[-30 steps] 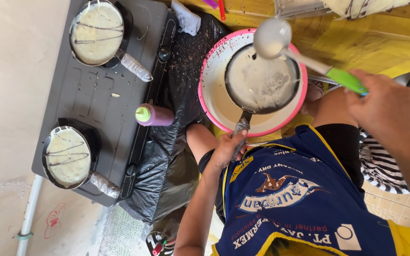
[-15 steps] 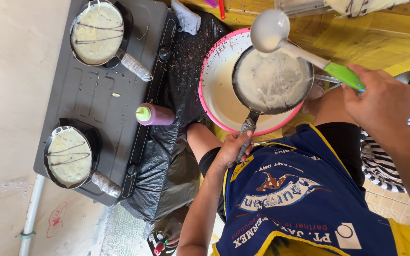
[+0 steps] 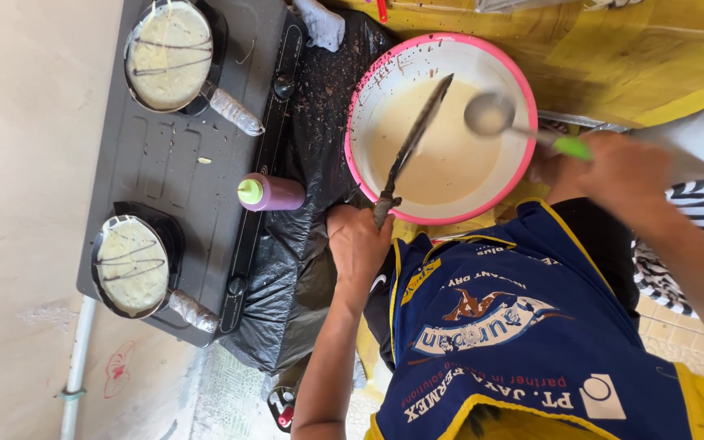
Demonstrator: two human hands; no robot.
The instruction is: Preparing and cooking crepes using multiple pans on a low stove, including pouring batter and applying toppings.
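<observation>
My left hand [image 3: 358, 244] grips the handle of a small dark frying pan [image 3: 414, 134]. The pan stands tilted on its edge over a pink-rimmed white bowl [image 3: 436, 37] of pale batter. My right hand [image 3: 613, 175] holds a metal ladle [image 3: 489, 114] by its green handle, with the cup hanging over the batter on the bowl's right side. I wear a blue apron [image 3: 515, 326] with yellow trim, which fills the lower right of the view.
A dark two-burner stove [image 3: 181, 171] lies to the left and carries two small pans with drizzled crepes [image 3: 174, 53] [image 3: 132, 265]. A purple squeeze bottle [image 3: 275, 193] lies on its edge. Black plastic sheeting [image 3: 311, 106] sits between stove and bowl, with a yellow surface [image 3: 613, 49] behind.
The pan lay flat over the bowl with batter in it; now it is tipped on edge and looks drained. The ladle has dropped from above the rim to over the batter.
</observation>
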